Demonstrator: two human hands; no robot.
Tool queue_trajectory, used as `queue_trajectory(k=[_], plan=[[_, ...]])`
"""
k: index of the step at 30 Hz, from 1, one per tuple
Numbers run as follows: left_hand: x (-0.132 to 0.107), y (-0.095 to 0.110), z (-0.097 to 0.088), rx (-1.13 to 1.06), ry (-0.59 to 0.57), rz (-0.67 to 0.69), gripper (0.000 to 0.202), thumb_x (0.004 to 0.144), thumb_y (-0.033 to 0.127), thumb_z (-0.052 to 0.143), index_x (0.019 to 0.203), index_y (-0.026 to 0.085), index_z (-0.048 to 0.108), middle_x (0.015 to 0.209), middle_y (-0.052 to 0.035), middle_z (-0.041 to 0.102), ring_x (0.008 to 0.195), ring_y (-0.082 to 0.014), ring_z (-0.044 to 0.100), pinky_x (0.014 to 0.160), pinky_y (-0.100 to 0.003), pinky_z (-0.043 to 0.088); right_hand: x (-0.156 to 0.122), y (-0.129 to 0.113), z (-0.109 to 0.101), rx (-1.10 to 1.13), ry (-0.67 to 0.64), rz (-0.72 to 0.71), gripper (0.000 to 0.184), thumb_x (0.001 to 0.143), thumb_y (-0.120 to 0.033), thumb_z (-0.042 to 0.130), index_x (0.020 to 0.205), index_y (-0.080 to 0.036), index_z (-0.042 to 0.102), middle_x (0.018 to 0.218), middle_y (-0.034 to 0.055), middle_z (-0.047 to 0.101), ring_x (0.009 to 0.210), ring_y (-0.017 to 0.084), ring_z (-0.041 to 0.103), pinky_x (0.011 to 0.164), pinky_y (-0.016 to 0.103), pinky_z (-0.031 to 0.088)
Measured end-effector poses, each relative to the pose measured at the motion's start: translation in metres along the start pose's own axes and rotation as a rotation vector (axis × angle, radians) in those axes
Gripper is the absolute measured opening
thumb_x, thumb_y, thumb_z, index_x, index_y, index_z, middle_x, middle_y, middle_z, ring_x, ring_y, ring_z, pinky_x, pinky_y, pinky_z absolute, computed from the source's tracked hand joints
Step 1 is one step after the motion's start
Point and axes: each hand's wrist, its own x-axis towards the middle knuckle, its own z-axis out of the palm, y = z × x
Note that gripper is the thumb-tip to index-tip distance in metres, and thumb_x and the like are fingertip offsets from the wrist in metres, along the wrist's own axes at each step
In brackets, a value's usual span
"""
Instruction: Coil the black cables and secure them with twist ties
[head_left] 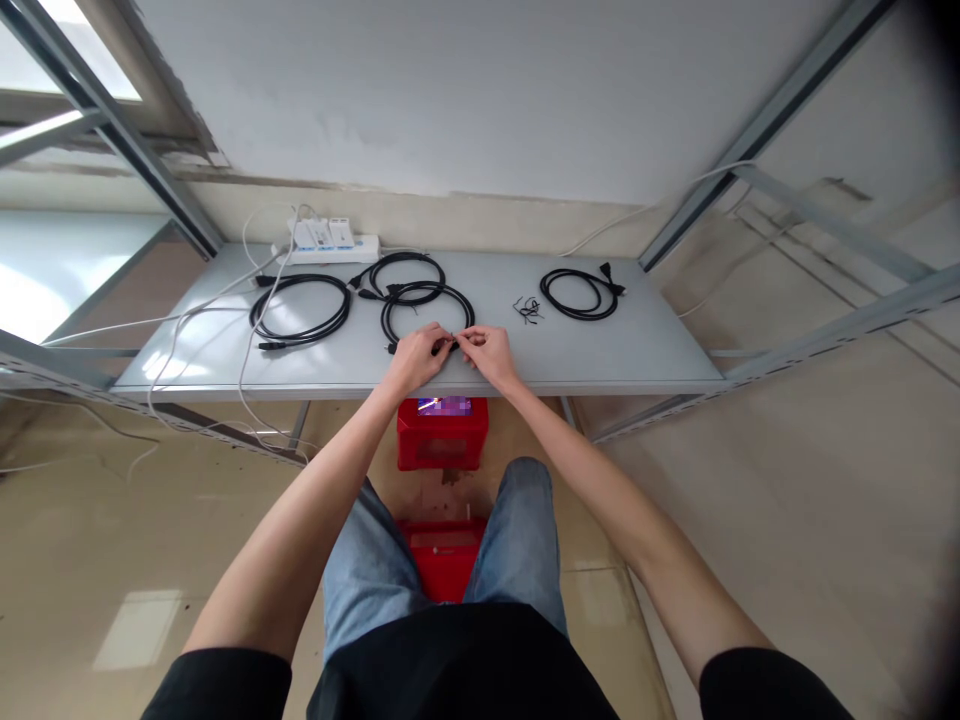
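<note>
A coiled black cable lies on the grey shelf in front of me. At the near side of its loop, my left hand has its fingers closed on the cable. My right hand pinches at the same spot, its fingertips almost meeting the left ones. Whatever tiny piece sits between the right fingertips is too small to make out. Just behind, a second black cable coil partly overlaps the first. Several short black wire ties are scattered to the right of my hands.
Another black cable coil rests to the left, and one more coil to the right. A white power strip with plugged-in adapters stands at the back left, its white cords crossing the shelf. Below is a red stool.
</note>
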Motion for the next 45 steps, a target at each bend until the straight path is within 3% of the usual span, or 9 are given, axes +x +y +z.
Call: queue_trajectory(k=[12,15,20,25,30,34,37,40,45], plan=[[-0.002,0.003,-0.001,0.029,0.000,0.010,0.032,0.099,0.030,0.053,0.118,0.022,0.078,0.106,-0.0085,0.074,0.094,-0.0231,0.071,0.080,-0.033,0.052,0.000,0.001,-0.001,-0.029,0.065,-0.021,0.048,0.091,-0.072,0.064,0.087,-0.024,0.061,0.057,-0.0024,0.057,0.046,0.013,0.048,0.047,0.026,0.040],[-0.003,0.005,-0.002,0.045,-0.008,0.018,0.032,0.099,0.029,0.052,0.116,0.023,0.079,0.111,-0.0093,0.074,0.095,-0.0234,0.071,0.082,-0.033,0.053,0.001,0.002,-0.002,-0.022,0.103,-0.054,0.041,0.096,-0.065,0.058,0.093,-0.024,0.061,0.062,-0.0024,0.057,0.052,0.014,0.052,0.052,0.026,0.043],[-0.004,0.003,-0.001,0.110,-0.006,0.033,0.033,0.095,0.021,0.050,0.113,0.022,0.078,0.113,-0.0108,0.073,0.099,-0.0261,0.070,0.087,-0.037,0.053,0.004,0.004,-0.005,-0.110,0.231,-0.149,0.023,0.099,-0.044,0.054,0.105,-0.024,0.064,0.083,0.0017,0.062,0.077,0.018,0.061,0.073,0.027,0.053],[-0.002,-0.002,0.001,0.197,0.045,0.028,0.033,0.094,0.012,0.045,0.102,0.022,0.075,0.110,-0.0130,0.072,0.108,-0.0305,0.067,0.098,-0.045,0.048,0.005,0.004,-0.006,-0.164,0.298,-0.145,0.014,0.095,-0.025,0.051,0.102,-0.022,0.063,0.082,0.0011,0.061,0.076,0.018,0.058,0.082,0.028,0.052],[-0.007,-0.002,-0.002,0.251,0.051,-0.021,0.032,0.095,0.010,0.042,0.100,0.023,0.070,0.106,-0.0131,0.071,0.110,-0.0319,0.065,0.094,-0.046,0.046,0.005,0.004,-0.006,-0.201,0.292,-0.139,0.013,0.093,-0.024,0.052,0.100,-0.022,0.062,0.078,-0.0006,0.059,0.073,0.018,0.056,0.079,0.029,0.049],[-0.014,-0.005,-0.013,0.344,-0.074,0.055,0.030,0.099,0.015,0.040,0.110,0.022,0.066,0.113,-0.0141,0.070,0.112,-0.0320,0.063,0.096,-0.046,0.044,0.008,0.007,-0.007,-0.218,0.286,-0.153,0.014,0.094,-0.024,0.049,0.100,-0.022,0.062,0.075,-0.0010,0.058,0.070,0.019,0.055,0.077,0.031,0.047],[-0.015,-0.011,-0.022,0.388,-0.133,0.113,0.030,0.107,0.029,0.035,0.114,0.021,0.063,0.114,-0.0146,0.069,0.111,-0.0322,0.062,0.098,-0.047,0.042,0.011,0.011,-0.007,-0.231,0.278,-0.172,0.016,0.094,-0.024,0.049,0.100,-0.022,0.064,0.076,-0.0005,0.059,0.070,0.019,0.055,0.076,0.032,0.047],[-0.014,-0.016,-0.025,0.398,-0.140,0.143,0.037,0.110,0.042,0.032,0.110,0.021,0.062,0.110,-0.0145,0.069,0.110,-0.0328,0.061,0.097,-0.048,0.041,0.014,0.014,-0.007,-0.239,0.232,-0.206,0.022,0.095,-0.023,0.048,0.104,-0.022,0.067,0.080,0.0007,0.061,0.072,0.019,0.057,0.078,0.032,0.049],[-0.012,-0.021,-0.021,0.373,-0.127,0.170,0.036,0.108,0.051,0.041,0.106,0.022,0.062,0.108,-0.0125,0.069,0.110,-0.0319,0.061,0.096,-0.046,0.039,0.014,0.017,-0.006,-0.227,0.176,-0.251,0.027,0.099,-0.027,0.048,0.112,-0.023,0.071,0.089,0.0034,0.064,0.080,0.020,0.060,0.083,0.033,0.053]])
